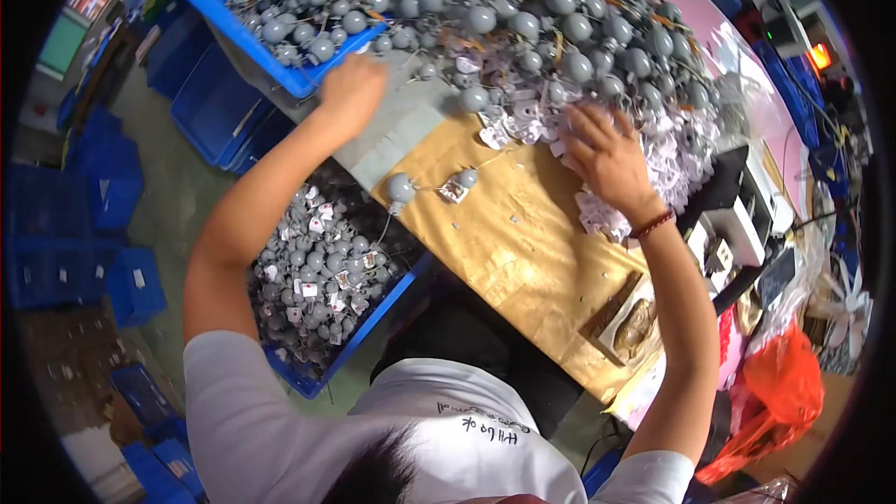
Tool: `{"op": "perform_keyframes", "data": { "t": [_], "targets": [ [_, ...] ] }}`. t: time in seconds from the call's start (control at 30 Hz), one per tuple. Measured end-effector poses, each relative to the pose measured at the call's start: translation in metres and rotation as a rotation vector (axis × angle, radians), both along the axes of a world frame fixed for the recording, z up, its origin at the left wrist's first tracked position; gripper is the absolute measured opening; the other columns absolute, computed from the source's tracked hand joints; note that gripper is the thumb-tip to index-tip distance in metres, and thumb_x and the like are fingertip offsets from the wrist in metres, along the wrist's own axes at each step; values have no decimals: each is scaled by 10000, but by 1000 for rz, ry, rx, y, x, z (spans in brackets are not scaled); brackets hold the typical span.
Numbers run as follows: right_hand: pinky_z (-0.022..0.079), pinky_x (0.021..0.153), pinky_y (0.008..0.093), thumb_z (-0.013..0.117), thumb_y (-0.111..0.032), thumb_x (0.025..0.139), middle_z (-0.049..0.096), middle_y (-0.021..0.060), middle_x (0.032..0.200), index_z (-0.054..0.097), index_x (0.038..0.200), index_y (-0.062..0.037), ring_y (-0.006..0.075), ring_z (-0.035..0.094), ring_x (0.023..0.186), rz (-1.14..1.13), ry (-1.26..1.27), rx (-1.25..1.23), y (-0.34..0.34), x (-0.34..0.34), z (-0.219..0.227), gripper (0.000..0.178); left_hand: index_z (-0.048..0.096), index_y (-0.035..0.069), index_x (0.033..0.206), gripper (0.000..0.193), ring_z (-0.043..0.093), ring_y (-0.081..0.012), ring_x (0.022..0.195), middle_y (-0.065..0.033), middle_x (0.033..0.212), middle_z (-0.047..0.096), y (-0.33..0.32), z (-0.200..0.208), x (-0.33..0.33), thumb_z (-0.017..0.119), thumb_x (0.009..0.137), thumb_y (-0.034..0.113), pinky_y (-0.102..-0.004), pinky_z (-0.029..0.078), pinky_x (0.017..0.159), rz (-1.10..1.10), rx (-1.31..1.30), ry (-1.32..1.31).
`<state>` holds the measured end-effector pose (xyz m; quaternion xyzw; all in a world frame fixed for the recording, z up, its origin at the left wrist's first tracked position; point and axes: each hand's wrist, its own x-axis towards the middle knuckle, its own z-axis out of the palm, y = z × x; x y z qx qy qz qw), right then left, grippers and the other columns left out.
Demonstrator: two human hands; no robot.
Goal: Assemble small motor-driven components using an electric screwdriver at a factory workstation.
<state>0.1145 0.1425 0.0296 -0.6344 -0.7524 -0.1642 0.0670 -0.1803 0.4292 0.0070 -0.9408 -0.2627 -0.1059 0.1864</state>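
Grey balls [481, 19] lie in the blue tray [301, 84] and across the bench [495, 252]; a blue crate [373, 322] below holds more. Left hand [357, 89] curls beside the tray, right hand [607, 154] half-curls at white tags [686, 163]; either grip's hold I cannot tell.

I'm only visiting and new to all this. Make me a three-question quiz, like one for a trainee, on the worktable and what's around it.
1. True or false: the blue bin beside the worktable holds grey balls along with small white tags.

2. Multiple choice: what is around the wrist of the person's right hand?
A) A watch
B) A dark red bracelet
C) A glove cuff

3. Short answer: which hand is nearer the blue tray at the upper left?

Key:
1. True.
2. B.
3. The left hand; the right hand is at the heap of white pieces.
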Motion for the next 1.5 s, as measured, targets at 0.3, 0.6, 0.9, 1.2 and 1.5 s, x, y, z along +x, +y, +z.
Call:
{"op": "perform_keyframes", "data": {
  "t": [0.3, 0.6, 0.9, 1.2, 1.5],
  "targets": [
    [438, 967, 383, 603, -79, 780, 612, 76, 1194, 683, 1015, -106, 259, 553, 1139, -174, -145, 16, -55, 47, 37, 249, 697, 52, 891, 150, 641, -374, 892, -176, 897, 690, 30, -24, -21, 609, 821, 152, -484, 520, 731, 112, -298, -118],
    [540, 815, 387, 629, -12, 861, 690, 134, 1101, 633, 1182, -45, 332, 671, 964, -355, 454, 293, -106, 46, 45, 322, 667, 3, 825, 259, 588, -173, 608, -46, 792, 660, 62, -7, -21, 604, 880, 248, -344, 457, 560, 518, -1399, -705],
    [522, 825, 376, 602, -99, 784, 594, 130, 1205, 664, 1055, -95, 273, 595, 1040, 155, 284, 26, -39, -81, -16, 279, 661, 50, 917, 188, 665, -286, 832, -179, 919, 679, 2, -10, -55, 651, 842, 222, -394, 507, 707, 262, -885, -317],
    [444, 913, 427, 628, -120, 787, 587, 130, 1142, 637, 1040, -82, 308, 556, 1073, 80, 285, 140, 33, -106, 13, 255, 344, -63, 1391, 919, 400, -413, 1257, -269, 1356, 431, 45, 145, -98, 839, 743, 363, -514, 319, 1043, -6, 404, -944],
    [545, 865, 413, 537, -74, 855, 593, 107, 1230, 593, 1236, -107, 323, 605, 1069, 168, 320, -222, 218, -216, -32, 387, 334, -113, 1258, 591, 611, -402, 1020, -287, 1097, 576, 170, 191, -85, 640, 827, 152, -457, 462, 912, 209, 155, -1155]
  ]
}}
